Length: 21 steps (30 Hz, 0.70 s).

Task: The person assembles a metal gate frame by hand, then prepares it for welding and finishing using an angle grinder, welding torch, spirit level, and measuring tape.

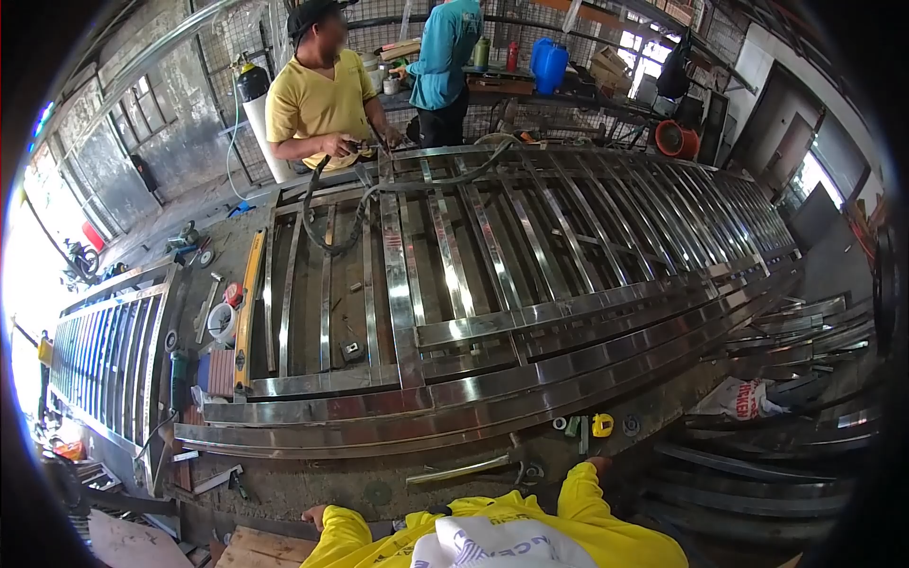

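My left hand (314,514) hangs low beside the front edge of the worktable, next to my yellow sleeve. Its fingers are too small to make out. My right hand (600,464) is at the table's front edge, below a yellow tape measure (602,425); its fingers are mostly hidden. Between my hands lies what looks like a hammer with a shiny handle (459,470). Beyond it, a long stainless steel barred frame (407,284) covers most of the table. A loop of dark cable (365,204) rests across its far left part.
A co-worker in a yellow shirt (317,104) works at the frame's far edge, hands on a tool. Another person in teal (445,57) stands behind. A yellow spirit level (249,308) lies left, near a smaller barred frame (109,364). Metal lengths (757,469) are stacked right.
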Each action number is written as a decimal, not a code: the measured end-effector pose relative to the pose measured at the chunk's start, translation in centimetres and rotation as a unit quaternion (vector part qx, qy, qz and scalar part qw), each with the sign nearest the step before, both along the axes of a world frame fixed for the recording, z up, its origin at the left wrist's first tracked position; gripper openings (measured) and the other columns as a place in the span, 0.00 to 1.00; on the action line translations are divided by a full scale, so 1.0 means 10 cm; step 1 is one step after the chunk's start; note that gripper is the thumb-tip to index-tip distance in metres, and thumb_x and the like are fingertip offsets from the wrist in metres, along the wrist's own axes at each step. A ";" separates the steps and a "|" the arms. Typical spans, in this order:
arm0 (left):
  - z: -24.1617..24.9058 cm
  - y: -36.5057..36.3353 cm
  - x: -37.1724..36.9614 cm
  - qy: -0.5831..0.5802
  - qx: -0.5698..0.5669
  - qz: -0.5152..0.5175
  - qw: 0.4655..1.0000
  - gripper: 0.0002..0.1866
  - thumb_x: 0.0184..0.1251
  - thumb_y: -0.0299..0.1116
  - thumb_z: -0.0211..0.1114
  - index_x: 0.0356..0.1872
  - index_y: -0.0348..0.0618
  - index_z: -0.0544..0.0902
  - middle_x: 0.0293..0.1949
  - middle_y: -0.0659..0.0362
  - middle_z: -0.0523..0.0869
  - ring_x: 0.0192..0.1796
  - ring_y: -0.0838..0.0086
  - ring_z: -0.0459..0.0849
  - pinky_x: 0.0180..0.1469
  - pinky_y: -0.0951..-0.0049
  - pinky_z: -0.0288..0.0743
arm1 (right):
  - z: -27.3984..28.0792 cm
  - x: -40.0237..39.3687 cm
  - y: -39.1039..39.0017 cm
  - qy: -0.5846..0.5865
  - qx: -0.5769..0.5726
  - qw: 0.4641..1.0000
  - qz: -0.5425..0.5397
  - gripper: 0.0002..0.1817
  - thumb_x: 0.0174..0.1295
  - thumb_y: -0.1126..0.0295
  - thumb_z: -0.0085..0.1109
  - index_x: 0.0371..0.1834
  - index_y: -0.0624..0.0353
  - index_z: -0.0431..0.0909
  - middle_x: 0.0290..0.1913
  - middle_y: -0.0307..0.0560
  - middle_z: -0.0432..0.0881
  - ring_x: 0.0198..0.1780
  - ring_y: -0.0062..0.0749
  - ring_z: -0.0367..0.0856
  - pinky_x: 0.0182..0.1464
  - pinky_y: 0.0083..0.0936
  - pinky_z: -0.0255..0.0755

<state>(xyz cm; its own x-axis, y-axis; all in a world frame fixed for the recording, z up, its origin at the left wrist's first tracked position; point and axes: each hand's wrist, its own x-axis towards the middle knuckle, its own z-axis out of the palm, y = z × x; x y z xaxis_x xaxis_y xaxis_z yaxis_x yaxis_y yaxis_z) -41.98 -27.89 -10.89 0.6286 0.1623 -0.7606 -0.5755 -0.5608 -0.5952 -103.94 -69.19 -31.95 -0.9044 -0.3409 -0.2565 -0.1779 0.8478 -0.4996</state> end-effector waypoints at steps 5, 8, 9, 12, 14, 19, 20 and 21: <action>-0.21 0.07 0.10 -0.006 0.021 0.013 1.000 0.20 0.71 0.49 0.54 0.59 0.58 0.82 0.57 0.61 0.84 0.54 0.57 0.82 0.48 0.36 0.66 | 0.13 0.07 0.01 0.023 0.041 0.999 0.026 0.23 0.74 0.63 0.34 0.67 0.66 0.64 0.61 0.66 0.74 0.61 0.56 0.76 0.62 0.45 0.71; -0.27 0.10 0.11 -0.011 0.030 0.015 0.999 0.20 0.70 0.49 0.54 0.58 0.58 0.82 0.56 0.61 0.84 0.54 0.57 0.82 0.48 0.35 0.65 | 0.19 0.10 0.01 0.036 0.064 0.996 0.041 0.22 0.74 0.66 0.37 0.66 0.65 0.64 0.59 0.65 0.75 0.59 0.55 0.78 0.59 0.45 0.74; -0.30 0.10 0.12 -0.012 0.032 0.017 0.999 0.21 0.70 0.49 0.54 0.58 0.58 0.82 0.56 0.61 0.84 0.54 0.57 0.82 0.48 0.35 0.65 | 0.17 0.09 0.01 0.042 0.070 0.996 0.044 0.21 0.73 0.67 0.38 0.66 0.65 0.64 0.59 0.65 0.76 0.58 0.55 0.79 0.58 0.45 0.75; -0.34 0.10 0.14 -0.015 0.039 0.020 0.999 0.21 0.70 0.50 0.54 0.58 0.58 0.83 0.56 0.61 0.84 0.54 0.57 0.82 0.48 0.34 0.64 | 0.01 0.06 -0.02 0.048 0.072 0.995 0.039 0.20 0.72 0.71 0.42 0.65 0.64 0.65 0.56 0.63 0.78 0.54 0.55 0.82 0.54 0.45 0.78; -0.44 0.14 0.17 -0.021 0.050 0.027 0.998 0.21 0.70 0.50 0.54 0.57 0.58 0.83 0.55 0.61 0.84 0.53 0.57 0.82 0.48 0.33 0.64 | -0.18 0.03 0.01 0.161 0.082 0.982 0.060 0.19 0.71 0.71 0.44 0.63 0.65 0.67 0.55 0.62 0.79 0.53 0.54 0.83 0.54 0.45 0.78; -0.46 0.14 0.16 -0.020 0.047 0.026 0.998 0.21 0.69 0.51 0.54 0.57 0.58 0.83 0.55 0.61 0.84 0.53 0.57 0.82 0.49 0.32 0.64 | 0.67 0.37 0.06 0.156 0.024 0.987 0.041 0.18 0.69 0.71 0.47 0.59 0.65 0.70 0.53 0.61 0.80 0.51 0.53 0.83 0.53 0.45 0.78; -0.42 0.13 0.15 -0.017 0.044 0.024 0.999 0.21 0.69 0.51 0.54 0.57 0.58 0.83 0.55 0.61 0.84 0.53 0.57 0.82 0.49 0.32 0.64 | 0.81 0.43 0.09 0.160 0.045 0.984 0.057 0.17 0.69 0.71 0.46 0.59 0.65 0.70 0.53 0.61 0.80 0.51 0.53 0.83 0.53 0.45 0.78; -0.39 0.12 0.14 -0.017 0.040 0.022 0.999 0.21 0.69 0.51 0.54 0.57 0.58 0.83 0.55 0.61 0.84 0.53 0.57 0.82 0.49 0.32 0.64 | 0.94 0.48 0.11 0.165 0.067 0.981 0.074 0.17 0.70 0.71 0.45 0.59 0.65 0.70 0.53 0.61 0.80 0.51 0.53 0.83 0.53 0.44 0.78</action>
<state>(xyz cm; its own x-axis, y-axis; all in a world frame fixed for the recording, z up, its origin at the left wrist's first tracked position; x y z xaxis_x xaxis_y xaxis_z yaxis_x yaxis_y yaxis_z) -40.55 -26.72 -14.83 0.6443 0.2501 -0.7228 -0.5302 -0.5351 -0.6577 -99.09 -68.08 -22.55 -0.8893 -0.4572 -0.0100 -0.4364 0.8550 -0.2803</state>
